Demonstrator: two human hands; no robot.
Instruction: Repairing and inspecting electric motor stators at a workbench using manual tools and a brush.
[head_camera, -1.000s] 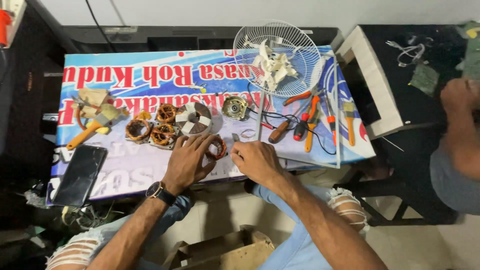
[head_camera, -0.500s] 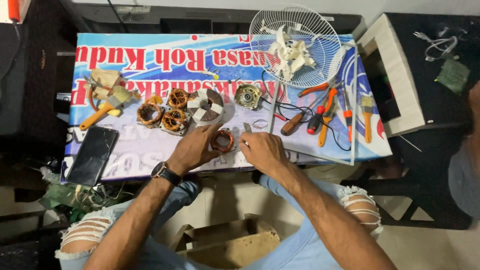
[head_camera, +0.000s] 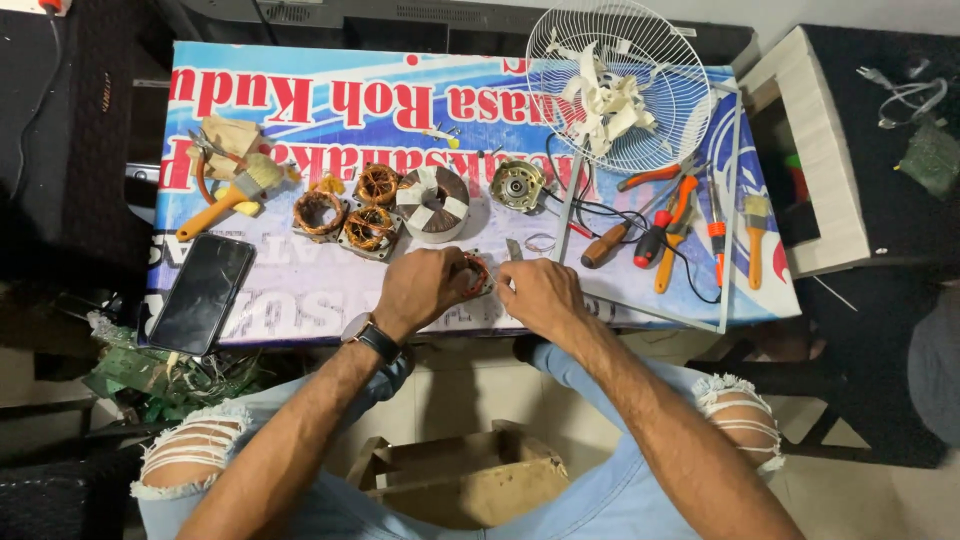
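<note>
Coil (head_camera: 476, 272), below the stator (head_camera: 432, 203): left hand (head_camera: 425, 288) clamped round it; right hand (head_camera: 540, 295) fingers together beside it. Best gripped firm, windings spared.

Both bare forearms reach forward from the bottom of the frame, converging at the centre. The left hand (head_camera: 425, 288), a dark watch strapped at its wrist, is curled with fingers closed and knuckles up. The right hand (head_camera: 541, 293) sits just beside it, palm down, fingers bent inward toward the left.
</note>
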